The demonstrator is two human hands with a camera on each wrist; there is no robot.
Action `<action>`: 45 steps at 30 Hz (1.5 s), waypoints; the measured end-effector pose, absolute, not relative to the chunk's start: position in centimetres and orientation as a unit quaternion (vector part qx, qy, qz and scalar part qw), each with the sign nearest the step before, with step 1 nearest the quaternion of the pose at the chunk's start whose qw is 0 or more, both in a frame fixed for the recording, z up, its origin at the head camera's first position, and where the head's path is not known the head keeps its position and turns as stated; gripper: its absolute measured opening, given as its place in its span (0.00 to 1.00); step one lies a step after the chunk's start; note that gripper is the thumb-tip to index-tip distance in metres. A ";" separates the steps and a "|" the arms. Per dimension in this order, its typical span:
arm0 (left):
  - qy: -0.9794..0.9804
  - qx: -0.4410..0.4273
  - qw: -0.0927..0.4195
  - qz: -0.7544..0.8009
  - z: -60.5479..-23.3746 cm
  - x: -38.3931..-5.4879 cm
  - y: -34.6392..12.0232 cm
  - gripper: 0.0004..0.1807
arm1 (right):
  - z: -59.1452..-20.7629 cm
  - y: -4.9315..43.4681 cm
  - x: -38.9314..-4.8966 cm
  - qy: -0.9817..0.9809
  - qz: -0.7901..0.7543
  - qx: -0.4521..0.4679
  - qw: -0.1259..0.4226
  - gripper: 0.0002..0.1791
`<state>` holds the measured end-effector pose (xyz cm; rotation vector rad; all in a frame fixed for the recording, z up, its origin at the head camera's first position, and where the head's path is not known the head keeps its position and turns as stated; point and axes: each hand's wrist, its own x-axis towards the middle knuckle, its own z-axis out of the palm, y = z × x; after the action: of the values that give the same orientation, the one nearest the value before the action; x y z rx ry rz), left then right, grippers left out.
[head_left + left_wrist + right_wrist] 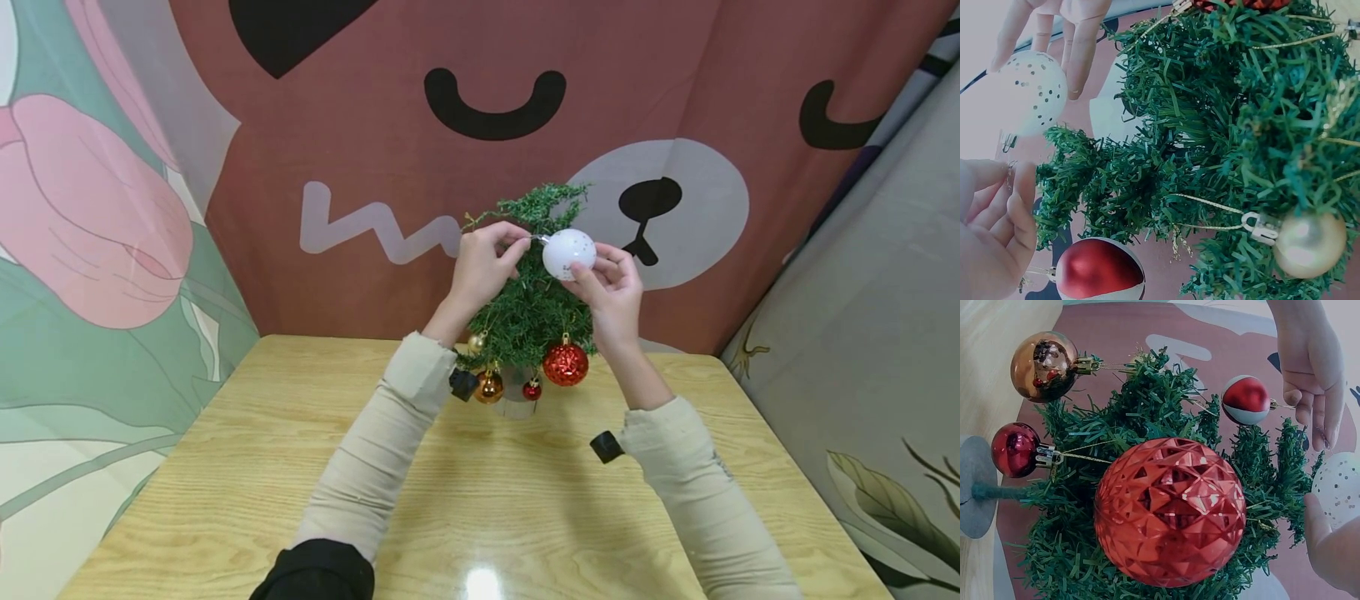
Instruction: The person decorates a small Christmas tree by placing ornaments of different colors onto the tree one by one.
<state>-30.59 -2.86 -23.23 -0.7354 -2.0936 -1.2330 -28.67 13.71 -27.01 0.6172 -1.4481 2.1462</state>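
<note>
A white Christmas ball with silver dots (569, 254) is held up in front of the top of a small artificial Christmas tree (525, 312). My right hand (617, 292) grips the ball from its right side, thumb in front. At the ball's capped end, my left hand (486, 265) pinches the thin hanging loop between thumb and forefinger. The left wrist view shows the same dotted ball (1034, 94) above the left hand (994, 219), its metal cap pointing at the fingertips. Near the left hand hangs a red and white ball (1100, 270).
Lower branches carry a large faceted red ball (566, 364), a copper ball (490, 387), a small red ball (532, 389) and a pale gold ball (477, 342). The tree stands at the back of a wooden table (480, 492), before a printed curtain (360, 150).
</note>
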 end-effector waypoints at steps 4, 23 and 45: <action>-0.784 -0.272 0.312 -0.463 -23.2 -30.5 -2.9 0.07 | -26.9 13.7 -28.5 -0.531 0.783 0.219 0.238 0.15; -0.820 -0.273 0.382 -0.327 -23.4 -30.4 -3.4 0.11 | -26.9 13.6 -28.6 -0.532 0.783 0.221 0.232 0.16; -0.818 -0.234 0.434 -0.295 -22.7 -30.3 -3.2 0.13 | -26.0 12.4 -28.8 -0.524 0.795 0.215 0.217 0.15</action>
<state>-30.34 -3.21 -22.74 -0.5820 -2.0381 -0.7351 -28.79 12.42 -26.03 0.5945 -1.4525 2.2008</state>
